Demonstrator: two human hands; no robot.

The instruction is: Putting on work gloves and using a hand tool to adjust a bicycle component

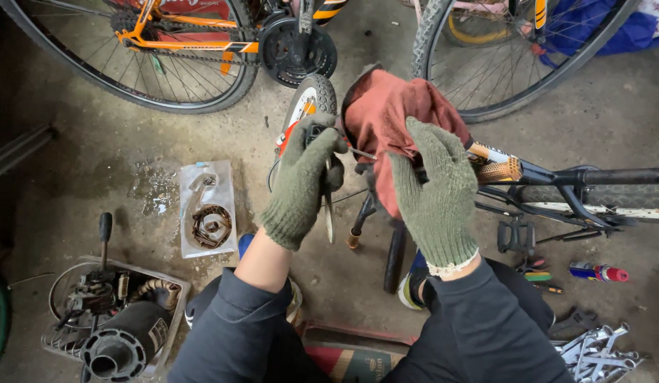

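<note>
Two gloved hands are working at the bicycle: left hand is gripping a small black part, right hand is clutching the red rag. Wiping step; next needs steady rag pressure.

Both my arms reach forward in dark sleeves, hands in green knit gloves. My left hand has its fingers curled shut; my right hand is cupped, back up.

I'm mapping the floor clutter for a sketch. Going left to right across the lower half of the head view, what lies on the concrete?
Crate of old parts → clear plastic bag → black pedal → spray can → pile of wrenches.
</note>
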